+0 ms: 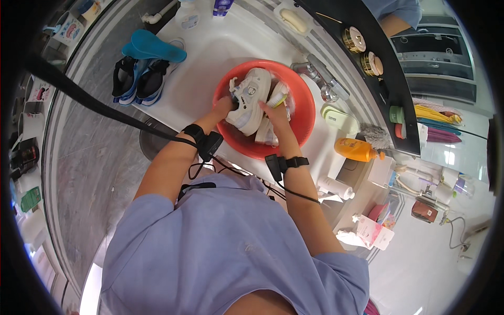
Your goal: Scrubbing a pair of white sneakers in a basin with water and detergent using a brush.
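Observation:
A white sneaker (253,97) is tilted over the red basin (310,113), toe pointing away from me. My left hand (224,107) is closed around its heel and opening, the fingertips partly hidden inside. My right hand (276,114) is closed beside the sneaker's right side, its thumb against the upper. From that hand sticks up a small white thing with a yellow-green edge (278,98), brush-like, but its kind is unclear. Under the right hand lies a second white shoe (266,135), mostly covered. Clear plastic or water glints along the basin's inner right side.
The basin stands in a white sink (202,68) beside a metal faucet (329,93). At the left edge are blue-black sneakers (139,81) with turquoise insole-like pieces (152,46) on top. An orange bottle (354,150), a green soap dish (338,119) and a white tube (336,187) line the right. A black cable crosses my left arm.

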Action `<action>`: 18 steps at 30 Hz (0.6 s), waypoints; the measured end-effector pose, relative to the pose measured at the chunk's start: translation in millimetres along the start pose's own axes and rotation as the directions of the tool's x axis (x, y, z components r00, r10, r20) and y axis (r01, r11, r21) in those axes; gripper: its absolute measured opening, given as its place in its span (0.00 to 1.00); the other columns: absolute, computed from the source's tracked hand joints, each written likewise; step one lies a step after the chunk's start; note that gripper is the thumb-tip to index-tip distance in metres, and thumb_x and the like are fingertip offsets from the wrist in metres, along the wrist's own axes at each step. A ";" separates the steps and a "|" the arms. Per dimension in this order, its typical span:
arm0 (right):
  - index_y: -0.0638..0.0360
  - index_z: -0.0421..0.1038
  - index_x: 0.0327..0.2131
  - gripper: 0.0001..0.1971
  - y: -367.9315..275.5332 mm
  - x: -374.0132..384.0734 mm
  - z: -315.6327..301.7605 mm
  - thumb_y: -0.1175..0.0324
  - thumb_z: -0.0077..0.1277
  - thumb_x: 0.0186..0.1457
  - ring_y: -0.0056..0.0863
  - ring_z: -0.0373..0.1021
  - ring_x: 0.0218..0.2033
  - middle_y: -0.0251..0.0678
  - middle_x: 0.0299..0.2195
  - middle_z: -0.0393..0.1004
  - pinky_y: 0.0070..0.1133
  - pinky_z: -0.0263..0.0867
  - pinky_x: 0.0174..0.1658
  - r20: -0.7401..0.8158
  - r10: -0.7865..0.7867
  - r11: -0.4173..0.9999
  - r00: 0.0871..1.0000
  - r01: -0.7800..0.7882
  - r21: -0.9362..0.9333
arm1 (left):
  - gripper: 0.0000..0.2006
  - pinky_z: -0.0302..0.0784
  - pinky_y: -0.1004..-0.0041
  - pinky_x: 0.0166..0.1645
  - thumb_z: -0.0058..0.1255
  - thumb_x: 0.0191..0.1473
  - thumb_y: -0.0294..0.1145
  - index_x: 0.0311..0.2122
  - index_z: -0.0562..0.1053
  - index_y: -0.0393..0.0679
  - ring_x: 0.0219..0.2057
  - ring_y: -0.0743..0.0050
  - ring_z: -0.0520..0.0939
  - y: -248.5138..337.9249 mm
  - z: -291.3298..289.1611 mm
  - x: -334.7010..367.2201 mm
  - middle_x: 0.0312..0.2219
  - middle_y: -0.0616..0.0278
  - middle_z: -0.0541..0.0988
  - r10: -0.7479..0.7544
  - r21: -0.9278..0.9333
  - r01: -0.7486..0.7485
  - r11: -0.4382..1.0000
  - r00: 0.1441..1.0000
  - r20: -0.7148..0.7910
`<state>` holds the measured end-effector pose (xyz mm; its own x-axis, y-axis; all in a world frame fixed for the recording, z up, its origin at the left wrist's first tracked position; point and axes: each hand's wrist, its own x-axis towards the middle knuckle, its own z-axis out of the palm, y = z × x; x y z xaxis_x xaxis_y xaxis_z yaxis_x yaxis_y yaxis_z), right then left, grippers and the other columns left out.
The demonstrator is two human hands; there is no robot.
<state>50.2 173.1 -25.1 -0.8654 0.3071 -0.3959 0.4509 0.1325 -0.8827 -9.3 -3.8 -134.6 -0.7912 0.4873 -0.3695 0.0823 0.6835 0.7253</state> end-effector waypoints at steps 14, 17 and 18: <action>0.67 0.58 0.49 0.28 25.5 9.6 6.3 0.75 0.52 0.40 0.36 0.70 0.38 0.45 0.40 0.71 0.27 0.66 0.42 -0.219 0.009 0.996 0.976 -0.029 -0.085 | 0.36 0.66 0.58 0.52 0.53 0.47 0.45 0.59 0.54 0.51 0.50 0.35 0.66 62.5 -12.7 -50.6 0.56 0.40 0.53 0.220 0.203 -0.129 0.971 0.818 -0.531; 0.69 0.56 0.51 0.29 12.6 13.2 23.6 0.71 0.50 0.42 0.46 0.65 0.46 0.55 0.46 0.66 0.32 0.62 0.49 -0.233 -0.110 0.950 0.966 0.033 -0.310 | 0.35 0.64 0.56 0.54 0.52 0.48 0.48 0.60 0.53 0.57 0.54 0.28 0.57 48.3 7.2 -32.5 0.58 0.40 0.44 0.070 -0.034 -0.081 0.996 0.965 -0.252; 0.70 0.54 0.52 0.31 17.8 22.1 24.9 0.70 0.50 0.43 0.50 0.59 0.51 0.58 0.49 0.60 0.34 0.57 0.53 -0.170 -0.239 0.908 0.956 0.158 -0.389 | 0.35 0.64 0.56 0.54 0.52 0.48 0.48 0.60 0.53 0.57 0.54 0.28 0.57 44.5 14.6 -26.4 0.58 0.40 0.44 0.078 -0.030 -0.088 0.996 0.967 -0.243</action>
<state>33.7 158.8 -55.9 -0.8980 0.4221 -0.1241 0.3574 0.5354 -0.7652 24.1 21.8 -101.1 -0.9059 0.3925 -0.1591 0.1334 0.6209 0.7724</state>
